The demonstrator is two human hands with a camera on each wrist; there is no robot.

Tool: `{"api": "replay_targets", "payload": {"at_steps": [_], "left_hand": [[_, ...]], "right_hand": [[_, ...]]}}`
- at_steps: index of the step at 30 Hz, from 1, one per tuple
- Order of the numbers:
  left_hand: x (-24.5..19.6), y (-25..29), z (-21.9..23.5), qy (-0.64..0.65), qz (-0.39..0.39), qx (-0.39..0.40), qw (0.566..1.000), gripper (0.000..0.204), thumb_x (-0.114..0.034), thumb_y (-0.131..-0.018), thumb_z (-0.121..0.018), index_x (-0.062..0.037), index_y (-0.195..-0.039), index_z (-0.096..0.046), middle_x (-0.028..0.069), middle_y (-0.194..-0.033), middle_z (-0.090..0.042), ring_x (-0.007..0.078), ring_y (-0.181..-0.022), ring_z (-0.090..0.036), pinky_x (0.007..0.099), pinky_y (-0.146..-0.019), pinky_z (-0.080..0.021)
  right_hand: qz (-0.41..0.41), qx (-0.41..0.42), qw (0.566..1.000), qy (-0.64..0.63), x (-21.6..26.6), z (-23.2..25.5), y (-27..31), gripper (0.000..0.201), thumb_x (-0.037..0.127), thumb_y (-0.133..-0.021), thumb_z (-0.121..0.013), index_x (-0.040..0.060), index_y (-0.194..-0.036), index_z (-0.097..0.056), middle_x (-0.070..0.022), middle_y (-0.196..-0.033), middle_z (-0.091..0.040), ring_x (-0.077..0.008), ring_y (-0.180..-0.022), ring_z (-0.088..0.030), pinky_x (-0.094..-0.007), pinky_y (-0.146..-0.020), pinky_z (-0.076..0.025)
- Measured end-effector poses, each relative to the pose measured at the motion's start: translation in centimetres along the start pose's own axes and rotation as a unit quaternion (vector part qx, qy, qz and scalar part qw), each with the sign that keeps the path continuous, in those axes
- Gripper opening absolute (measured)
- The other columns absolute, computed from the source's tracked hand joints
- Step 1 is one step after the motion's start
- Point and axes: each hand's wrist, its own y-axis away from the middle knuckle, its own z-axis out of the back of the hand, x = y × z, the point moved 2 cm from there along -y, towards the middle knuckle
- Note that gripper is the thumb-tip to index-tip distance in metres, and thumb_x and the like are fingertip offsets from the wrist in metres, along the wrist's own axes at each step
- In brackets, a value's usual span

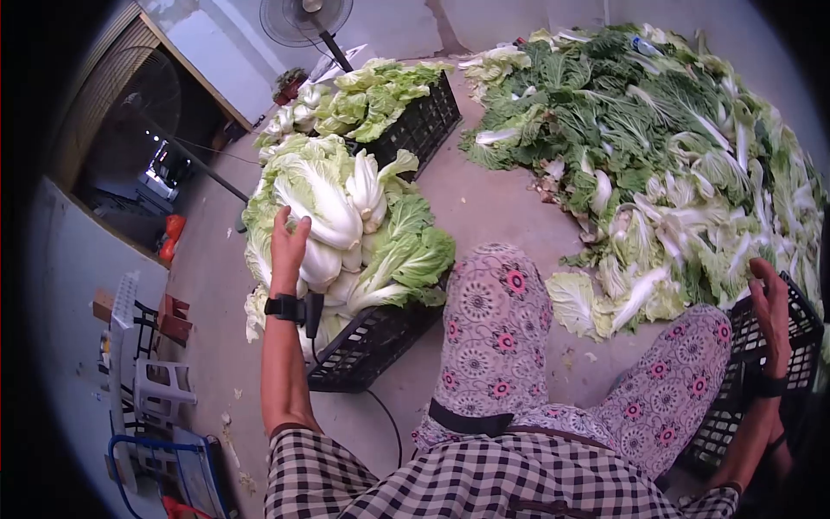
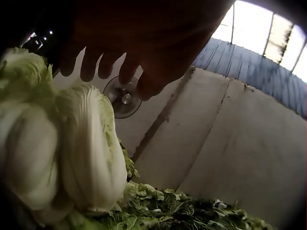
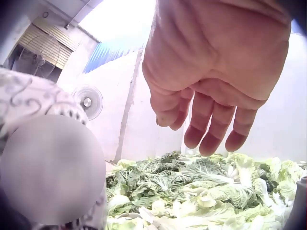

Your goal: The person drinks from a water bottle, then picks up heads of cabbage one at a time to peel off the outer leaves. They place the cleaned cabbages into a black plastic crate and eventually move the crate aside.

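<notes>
A black crate point(image 1: 372, 346) at the left is heaped with trimmed napa cabbages point(image 1: 320, 203). My left hand point(image 1: 288, 245) reaches over the heap, its fingers relaxed at the side of one cabbage head. In the left wrist view that hand point(image 2: 110, 62) hangs with loosely bent fingers above a pale cabbage point(image 2: 91, 153) and holds nothing. My right hand point(image 1: 768, 298) rests at the rim of a second black crate point(image 1: 804, 337) beside my right knee. In the right wrist view the right hand point(image 3: 211, 124) hangs loose and empty.
A wide pile of loose green cabbage leaves point(image 1: 674, 147) covers the floor ahead and to the right. Another full crate point(image 1: 428, 121) stands behind the first. A standing fan point(image 1: 304, 17) is at the back, a plastic stool point(image 1: 160, 389) at the left. My knees in patterned trousers point(image 1: 497, 329) fill the middle.
</notes>
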Motion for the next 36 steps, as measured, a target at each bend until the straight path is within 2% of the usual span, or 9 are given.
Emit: {"api": "replay_targets", "payload": {"at_steps": [5,8,11,16,19,22,26,30,36], "left_hand": [[-0.9,-2.8,-3.9,-0.075,0.011,-0.060,0.995,0.099,-0.049,-0.073,-0.068,0.0046,-0.139,-0.018,0.0373,-0.131,-0.028,0.0454,-0.124,-0.032,0.0432,-0.104,-0.028],[-6.9,-1.2,-6.4,-0.256,0.131,-0.018,0.957,0.104,-0.049,-0.067,-0.072,-0.0037,-0.142,-0.016,0.0298,-0.139,-0.023,0.0512,-0.122,-0.030,0.0485,-0.100,-0.032],[-7.2,-1.2,-7.4,-0.322,0.104,-0.005,0.941,0.101,-0.040,-0.064,-0.075,-0.0031,-0.141,-0.020,0.0264,-0.138,-0.027,0.0473,-0.122,-0.032,0.0453,-0.099,-0.035],[-1.5,-5.1,-3.6,-0.017,-0.032,-0.138,0.990,0.089,-0.015,-0.060,-0.072,0.0030,-0.136,-0.027,0.0236,-0.123,-0.044,0.0344,-0.104,-0.053,0.0389,-0.088,-0.046],[-4.7,-4.5,-1.5,0.328,0.083,-0.122,0.933,0.064,-0.002,-0.067,-0.068,0.0020,-0.124,-0.040,0.0120,-0.099,-0.059,0.0252,-0.081,-0.062,0.0363,-0.069,-0.054],[-7.2,-4.6,-0.1,0.499,0.147,-0.045,0.853,0.042,-0.009,-0.077,-0.066,0.0011,-0.113,-0.048,0.0125,-0.101,-0.061,0.0254,-0.087,-0.063,0.0397,-0.078,-0.055],[-14.0,-4.8,-2.5,0.631,0.160,0.130,0.748,0.043,-0.018,-0.082,-0.063,0.0026,-0.117,-0.050,0.0163,-0.110,-0.061,0.0281,-0.098,-0.062,0.0441,-0.088,-0.051],[-24.9,-0.9,-9.4,0.668,0.167,0.332,0.644,0.047,-0.022,-0.085,-0.059,0.0043,-0.123,-0.047,0.0177,-0.115,-0.059,0.0287,-0.103,-0.060,0.0432,-0.093,-0.048],[-35.8,8.8,-21.2,0.598,0.260,0.574,0.495,0.048,-0.027,-0.088,-0.057,0.0013,-0.126,-0.045,0.0159,-0.119,-0.057,0.0264,-0.101,-0.061,0.0396,-0.091,-0.049]], "right_hand": [[0.063,-0.010,0.997,0.046,1.4,0.7,-5.0,0.035,0.006,-0.083,-0.057,-0.0015,-0.117,-0.053,-0.0158,-0.112,-0.060,-0.0263,-0.110,-0.054,-0.0342,-0.096,-0.039],[0.104,0.015,0.991,0.088,5.2,0.4,-9.3,0.037,0.004,-0.080,-0.058,-0.0013,-0.116,-0.053,-0.0153,-0.110,-0.061,-0.0276,-0.104,-0.057,-0.0357,-0.093,-0.042],[0.118,0.051,0.989,0.077,8.4,-0.6,-11.9,0.036,0.004,-0.079,-0.057,-0.0028,-0.114,-0.053,-0.0158,-0.108,-0.062,-0.0282,-0.100,-0.060,-0.0361,-0.090,-0.045],[0.127,0.106,0.985,0.045,10.5,-2.8,-13.8,0.035,0.004,-0.079,-0.056,-0.0051,-0.112,-0.053,-0.0176,-0.106,-0.062,-0.0275,-0.101,-0.060,-0.0352,-0.090,-0.045],[0.112,0.128,0.985,-0.026,9.2,-5.3,-13.7,0.039,0.006,-0.077,-0.058,-0.0038,-0.114,-0.053,-0.0185,-0.109,-0.062,-0.0285,-0.103,-0.059,-0.0363,-0.090,-0.045],[0.119,0.138,0.983,-0.008,9.3,-6.2,-12.8,0.047,0.009,-0.076,-0.060,0.0013,-0.121,-0.050,-0.0189,-0.117,-0.057,-0.0326,-0.111,-0.054,-0.0378,-0.096,-0.041],[0.192,0.042,0.980,-0.042,12.2,-6.1,-11.9,0.066,0.012,-0.074,-0.066,0.0084,-0.134,-0.038,-0.0192,-0.132,-0.045,-0.0333,-0.123,-0.043,-0.0385,-0.105,-0.033],[0.319,-0.039,0.947,-0.031,15.6,-6.3,-11.4,0.101,0.021,-0.058,-0.082,0.0125,-0.141,-0.025,-0.0197,-0.141,-0.030,-0.0351,-0.130,-0.031,-0.0413,-0.109,-0.027],[0.396,-0.082,0.914,0.003,18.6,-7.1,-9.3,0.111,0.027,-0.048,-0.086,0.0219,-0.141,-0.026,-0.0154,-0.145,-0.026,-0.0346,-0.134,-0.025,-0.0518,-0.108,-0.019]]}}
